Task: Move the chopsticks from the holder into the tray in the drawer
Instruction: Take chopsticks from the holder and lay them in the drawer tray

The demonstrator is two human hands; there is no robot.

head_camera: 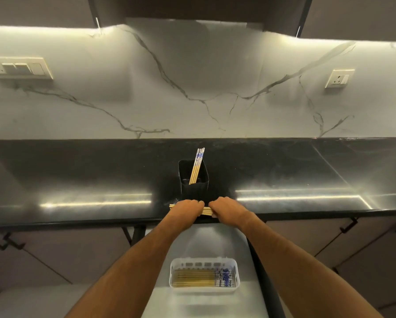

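Black and glossy, the stone bench (77, 180) carries a square black holder (194, 180) with a few pale bamboo chopsticks with blue-patterned tops (196, 166) leaning inside it. Just in front of the holder, at the bench edge, the left hand (187, 208) and right hand (224, 208) meet over a flat bundle of bamboo chopsticks (206, 211), each grip curled over and holding it. Below the holder, in the open grey drawer (215, 239), a white plastic tray (203, 262) contains more chopsticks (192, 277) lying side by side.
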